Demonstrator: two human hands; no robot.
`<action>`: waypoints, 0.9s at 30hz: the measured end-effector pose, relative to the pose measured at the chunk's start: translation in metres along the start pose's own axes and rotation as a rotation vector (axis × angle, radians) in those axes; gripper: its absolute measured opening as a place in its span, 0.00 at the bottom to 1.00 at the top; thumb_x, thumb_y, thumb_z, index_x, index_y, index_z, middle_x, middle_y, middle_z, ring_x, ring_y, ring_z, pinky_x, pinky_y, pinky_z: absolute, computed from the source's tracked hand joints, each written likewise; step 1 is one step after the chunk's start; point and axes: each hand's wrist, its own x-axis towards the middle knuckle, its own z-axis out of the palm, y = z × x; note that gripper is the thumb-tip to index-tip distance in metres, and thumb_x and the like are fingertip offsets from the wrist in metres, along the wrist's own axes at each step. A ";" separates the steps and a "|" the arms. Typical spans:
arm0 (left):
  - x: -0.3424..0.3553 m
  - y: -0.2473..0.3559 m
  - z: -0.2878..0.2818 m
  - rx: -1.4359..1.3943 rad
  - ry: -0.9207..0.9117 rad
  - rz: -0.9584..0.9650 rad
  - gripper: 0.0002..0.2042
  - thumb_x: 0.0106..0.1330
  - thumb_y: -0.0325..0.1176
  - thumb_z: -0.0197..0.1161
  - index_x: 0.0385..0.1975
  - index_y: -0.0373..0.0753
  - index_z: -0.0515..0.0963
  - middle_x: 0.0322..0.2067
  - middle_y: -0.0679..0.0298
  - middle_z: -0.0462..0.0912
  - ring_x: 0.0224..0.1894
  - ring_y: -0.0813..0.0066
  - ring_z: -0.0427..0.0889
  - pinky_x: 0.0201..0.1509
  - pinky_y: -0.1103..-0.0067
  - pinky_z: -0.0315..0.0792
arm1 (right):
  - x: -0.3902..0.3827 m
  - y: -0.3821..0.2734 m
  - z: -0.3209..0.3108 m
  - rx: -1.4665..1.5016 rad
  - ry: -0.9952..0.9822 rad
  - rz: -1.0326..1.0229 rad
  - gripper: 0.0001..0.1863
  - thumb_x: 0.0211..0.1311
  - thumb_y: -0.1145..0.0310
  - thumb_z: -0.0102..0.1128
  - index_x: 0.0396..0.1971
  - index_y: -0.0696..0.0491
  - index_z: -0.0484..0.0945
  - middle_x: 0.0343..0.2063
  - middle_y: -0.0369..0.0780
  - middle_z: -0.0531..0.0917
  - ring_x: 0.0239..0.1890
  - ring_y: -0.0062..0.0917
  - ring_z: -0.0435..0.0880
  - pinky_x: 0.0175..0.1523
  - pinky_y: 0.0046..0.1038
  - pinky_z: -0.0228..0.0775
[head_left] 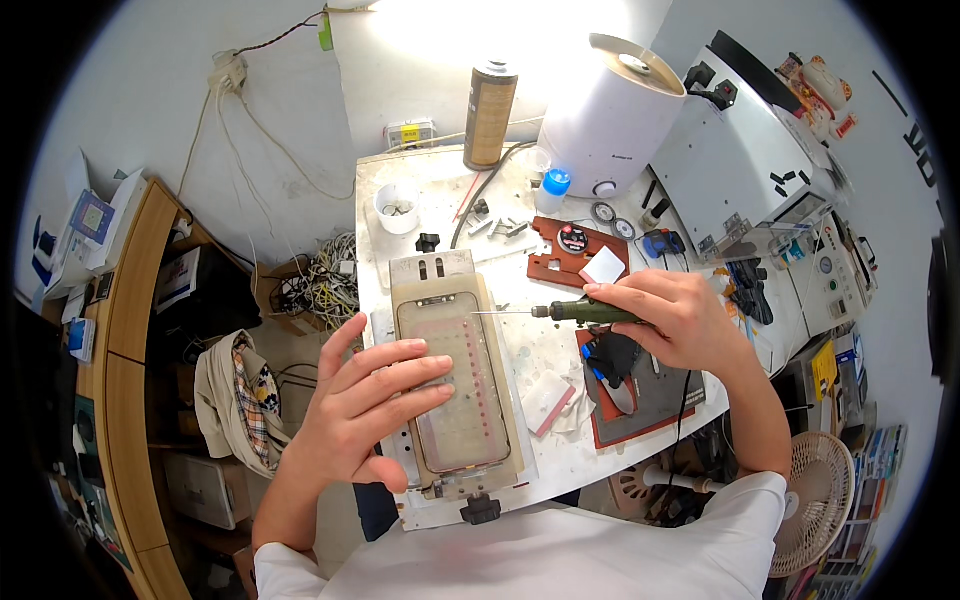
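Note:
My right hand is closed round a dark green pen-shaped rotary tool. Its thin metal rod points left, with the tip over the upper right part of a phone-shaped glass panel. The panel lies in a metal clamping fixture with black knobs at both ends. A row of small reddish marks runs down its right half. My left hand rests its spread fingers on the panel's left side, its thumb pointing toward the near end. Whether the rod tip touches the glass I cannot tell.
Right of the fixture lie a brown tray, a crumpled tissue and a grey mat bearing a black cloth. Behind stand a white cup, a spray can, a blue-capped bottle and a white humidifier-like appliance.

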 end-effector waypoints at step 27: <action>0.005 0.003 -0.002 0.022 -0.008 -0.026 0.47 0.73 0.78 0.26 0.47 0.44 0.89 0.55 0.64 0.87 0.65 0.58 0.77 0.82 0.54 0.49 | -0.013 -0.008 0.005 -0.014 0.054 -0.035 0.26 0.56 0.69 0.76 0.58 0.47 0.86 0.38 0.34 0.89 0.33 0.26 0.87 0.36 0.29 0.80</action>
